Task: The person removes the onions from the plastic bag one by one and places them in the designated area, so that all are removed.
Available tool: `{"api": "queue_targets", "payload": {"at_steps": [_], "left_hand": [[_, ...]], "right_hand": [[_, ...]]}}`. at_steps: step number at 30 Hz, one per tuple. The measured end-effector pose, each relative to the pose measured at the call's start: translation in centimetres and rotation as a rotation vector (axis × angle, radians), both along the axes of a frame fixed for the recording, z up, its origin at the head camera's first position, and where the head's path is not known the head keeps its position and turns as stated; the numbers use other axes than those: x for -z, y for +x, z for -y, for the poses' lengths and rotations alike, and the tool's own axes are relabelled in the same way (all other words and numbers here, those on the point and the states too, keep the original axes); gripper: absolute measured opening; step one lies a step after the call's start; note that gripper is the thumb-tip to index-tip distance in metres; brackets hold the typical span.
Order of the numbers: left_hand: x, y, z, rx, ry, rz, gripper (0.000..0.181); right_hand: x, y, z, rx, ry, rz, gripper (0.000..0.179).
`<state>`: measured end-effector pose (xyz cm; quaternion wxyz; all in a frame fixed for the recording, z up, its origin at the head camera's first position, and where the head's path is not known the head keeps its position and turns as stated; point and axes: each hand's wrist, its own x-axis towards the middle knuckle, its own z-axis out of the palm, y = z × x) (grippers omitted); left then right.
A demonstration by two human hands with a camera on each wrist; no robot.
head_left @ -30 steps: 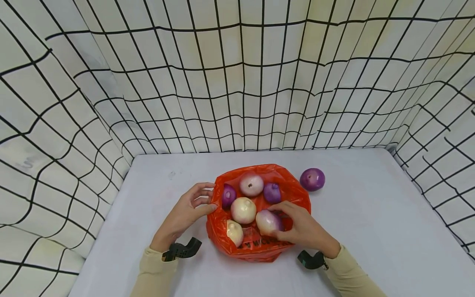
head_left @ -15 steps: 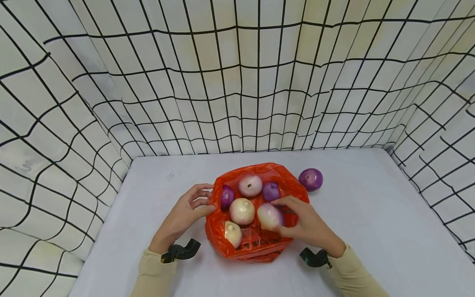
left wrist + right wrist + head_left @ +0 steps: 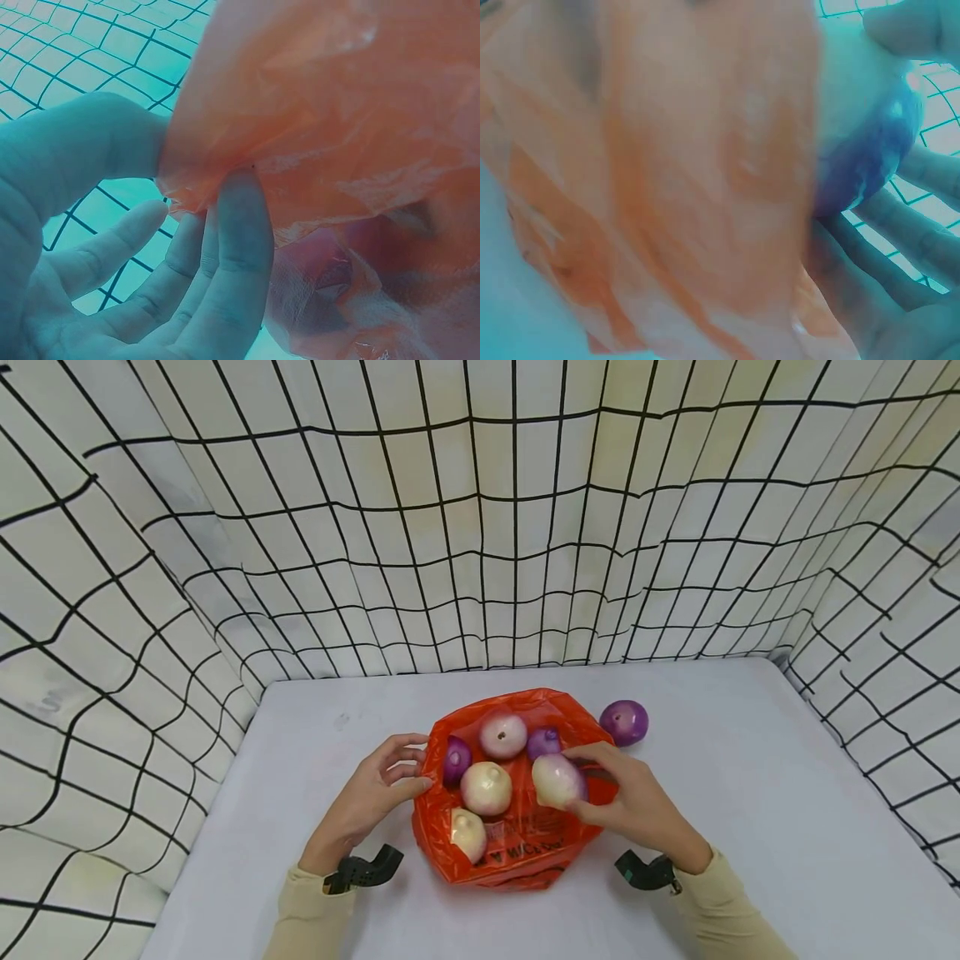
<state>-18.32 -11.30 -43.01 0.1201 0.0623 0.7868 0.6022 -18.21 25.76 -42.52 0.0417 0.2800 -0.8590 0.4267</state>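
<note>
A red bag (image 3: pixel 431 843) is set on the white table (image 3: pixel 750 793) with its mouth up. It is pinched at the rim (image 3: pixel 184 142) by the left hand (image 3: pixel 382 789), with the thumb and fingers pressed together on the thin red sheet. The rim is likely held this way so that the soft side does not flop in and the mouth is kept wide.

In the bag, a white onion (image 3: pixel 503 736) and a small onion (image 3: pixel 543 743) are seen at the back, a dark onion (image 3: pixel 457 762) at the left, a big onion (image 3: pixel 487 788) in the middle and a front onion (image 3: pixel 468 835) near the close edge. They are probably kept from rolling off by the bag's sides. A loose onion (image 3: pixel 624 722) is left on the table, just beside the bag's far right edge.

One more, the held onion (image 3: pixel 553 779), is clasped by the right hand (image 3: pixel 637 806), with the thumb on one side and the fingers bent round the other. Its purple end is turned to the palm, and its pale end is pointed at the big onion. It is held at the right part of the bag's mouth; whether it is raised or rested on the bag cannot be told.
</note>
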Motion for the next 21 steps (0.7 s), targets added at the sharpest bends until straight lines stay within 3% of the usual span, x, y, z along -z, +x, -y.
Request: {"api": "queue_targets", "payload": {"at_steps": [10,21], "left_hand": [[0.0,-0.1,-0.1,-0.01,0.001,0.01,0.061],[-0.1,-0.1,-0.1,-0.008,0.004,0.016,0.062]], "right_hand": [[-1.0,-0.3,-1.8,0.095,-0.025,-0.055,0.058],[-1.1,-0.9,-3.7,0.168,-0.085,-0.049,0.062]]}}
